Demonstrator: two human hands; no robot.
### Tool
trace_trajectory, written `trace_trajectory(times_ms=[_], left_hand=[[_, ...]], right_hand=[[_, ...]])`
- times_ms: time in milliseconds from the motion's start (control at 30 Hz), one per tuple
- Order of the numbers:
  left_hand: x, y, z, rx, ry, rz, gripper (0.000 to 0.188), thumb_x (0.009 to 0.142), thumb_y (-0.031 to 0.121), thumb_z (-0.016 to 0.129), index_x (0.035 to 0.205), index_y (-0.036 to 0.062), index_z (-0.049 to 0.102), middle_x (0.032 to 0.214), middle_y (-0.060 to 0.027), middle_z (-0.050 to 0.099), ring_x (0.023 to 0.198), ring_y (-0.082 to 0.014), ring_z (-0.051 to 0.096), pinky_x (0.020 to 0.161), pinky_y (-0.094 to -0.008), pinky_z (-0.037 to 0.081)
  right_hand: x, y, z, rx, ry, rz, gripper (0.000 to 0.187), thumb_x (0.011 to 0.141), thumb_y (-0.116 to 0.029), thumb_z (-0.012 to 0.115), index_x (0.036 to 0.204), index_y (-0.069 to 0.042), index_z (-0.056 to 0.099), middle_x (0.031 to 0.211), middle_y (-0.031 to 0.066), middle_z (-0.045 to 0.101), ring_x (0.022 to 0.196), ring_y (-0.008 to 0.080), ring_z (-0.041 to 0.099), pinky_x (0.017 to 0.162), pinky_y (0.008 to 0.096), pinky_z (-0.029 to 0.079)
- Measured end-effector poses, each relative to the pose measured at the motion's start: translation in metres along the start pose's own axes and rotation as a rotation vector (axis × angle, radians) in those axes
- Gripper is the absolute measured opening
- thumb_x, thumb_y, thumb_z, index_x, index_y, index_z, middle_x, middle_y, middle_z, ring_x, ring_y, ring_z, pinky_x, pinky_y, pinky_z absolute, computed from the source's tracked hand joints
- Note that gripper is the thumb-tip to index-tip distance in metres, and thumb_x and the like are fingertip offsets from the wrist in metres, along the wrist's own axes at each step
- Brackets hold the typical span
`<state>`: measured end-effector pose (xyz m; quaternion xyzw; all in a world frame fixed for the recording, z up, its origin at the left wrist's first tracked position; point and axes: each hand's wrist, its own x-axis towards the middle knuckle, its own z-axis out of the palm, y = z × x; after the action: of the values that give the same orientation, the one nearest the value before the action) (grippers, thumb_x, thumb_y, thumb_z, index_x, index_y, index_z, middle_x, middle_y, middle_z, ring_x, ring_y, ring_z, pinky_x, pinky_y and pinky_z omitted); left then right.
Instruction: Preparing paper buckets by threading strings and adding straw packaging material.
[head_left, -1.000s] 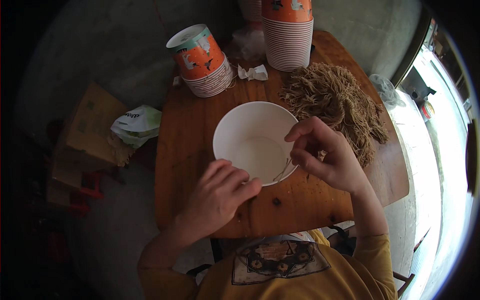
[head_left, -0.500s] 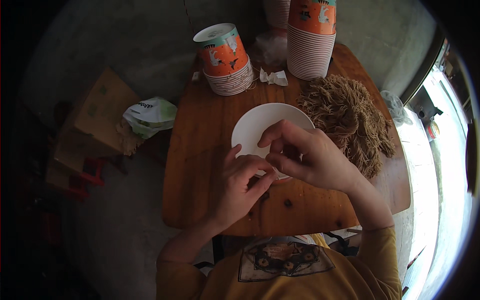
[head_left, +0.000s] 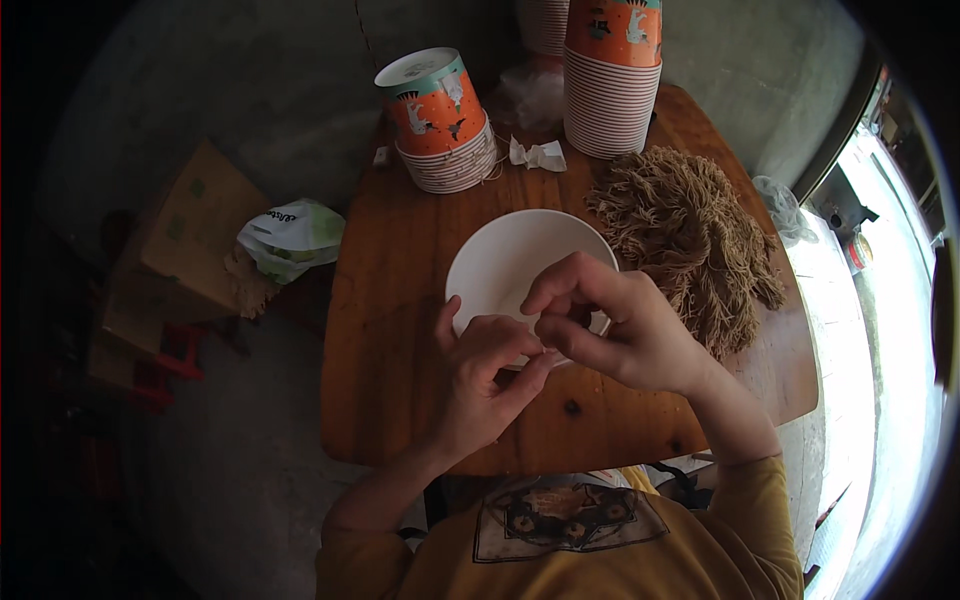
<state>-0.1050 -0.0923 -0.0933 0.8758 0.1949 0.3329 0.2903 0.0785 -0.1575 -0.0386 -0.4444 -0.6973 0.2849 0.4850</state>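
Observation:
A white-lined paper bucket [head_left: 492,262] stands mouth up on the wooden table in front of me. My left hand [head_left: 487,380] is closed at its near-left rim, with the thumb and fingers pinched on the edge and one finger lifted along the side. Just right of it, over the bucket's near side, my right hand [head_left: 612,325] has its fingers curled in and its thumb close to the left fingertips. Whatever lies between the right fingers is too small or hidden to name. A pile of brown knotted strings [head_left: 690,250] lies right of the bucket.
Upside-down stacks of orange patterned paper buckets [head_left: 437,115] and more buckets [head_left: 612,100] stand at the table's far side. Between them lies crumpled white paper [head_left: 538,155]. A cardboard box [head_left: 195,225] and a plastic bag [head_left: 290,238] are left of the wooden table [head_left: 380,380].
The view has shifted slightly, so the table's things appear a little further left. Both hands stay at the bucket's near rim, the right fingers a touch nearer the left.

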Motion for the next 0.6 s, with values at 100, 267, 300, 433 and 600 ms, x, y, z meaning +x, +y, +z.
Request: trace_trajectory(times_ms=[100, 267, 300, 433, 600], left_hand=[[-0.001, 0.001, -0.001, 0.058, -0.031, 0.015, 0.01, 0.08, 0.013, 0.07, 0.085, 0.0145, 0.062, 0.085, 0.0029, 0.06, 0.095, -0.0159, 0.058, 0.109, -0.0487, 0.014], [0.003, 0.002, -0.005, 0.13, -0.045, 0.061, 0.01, 0.079, 0.013, 0.071, 0.081, 0.0163, 0.061, 0.08, 0.004, 0.058, 0.095, -0.0163, 0.058, 0.108, -0.0517, 0.015], [0.004, 0.001, -0.006, 0.159, -0.072, 0.103, 0.01, 0.079, 0.014, 0.071, 0.082, 0.0162, 0.061, 0.08, 0.004, 0.058, 0.097, -0.0169, 0.057, 0.107, -0.053, 0.016], [0.008, -0.007, -0.016, 0.332, -0.19, 0.213, 0.014, 0.077, 0.014, 0.074, 0.089, 0.017, 0.067, 0.095, 0.0016, 0.06, 0.111, -0.0185, 0.055, 0.11, -0.0518, 0.019], [0.019, -0.024, -0.054, 0.302, -0.312, 0.165, 0.011, 0.076, 0.005, 0.072, 0.084, 0.0089, 0.066, 0.116, -0.0026, 0.055, 0.135, -0.0293, 0.036, 0.109, -0.0485, 0.031]], right_hand=[[-0.003, -0.002, -0.001, 0.108, 0.045, -0.038, 0.019, 0.088, 0.0, 0.059, 0.106, -0.005, 0.054, 0.072, 0.0009, 0.06, 0.068, 0.0081, 0.061, 0.061, 0.0233, 0.047], [-0.01, 0.001, 0.002, 0.452, 0.106, 0.031, 0.015, 0.092, 0.0, 0.055, 0.106, -0.005, 0.053, 0.077, -0.0014, 0.059, 0.067, 0.0038, 0.055, 0.06, 0.0193, 0.042], [-0.011, 0.001, 0.002, 0.563, 0.119, 0.102, 0.014, 0.092, -0.001, 0.054, 0.106, -0.005, 0.053, 0.078, -0.0021, 0.059, 0.066, 0.0029, 0.053, 0.059, 0.0181, 0.04], [-0.006, -0.008, -0.014, 0.509, 0.063, 0.321, 0.013, 0.093, -0.01, 0.055, 0.106, -0.006, 0.055, 0.074, -0.0034, 0.059, 0.06, 0.0015, 0.05, 0.053, 0.0165, 0.039], [-0.01, 0.001, -0.059, 0.745, 0.208, 0.397, 0.017, 0.091, -0.018, 0.057, 0.104, -0.007, 0.06, 0.069, -0.0045, 0.058, 0.05, -0.0004, 0.046, 0.038, 0.013, 0.031]])
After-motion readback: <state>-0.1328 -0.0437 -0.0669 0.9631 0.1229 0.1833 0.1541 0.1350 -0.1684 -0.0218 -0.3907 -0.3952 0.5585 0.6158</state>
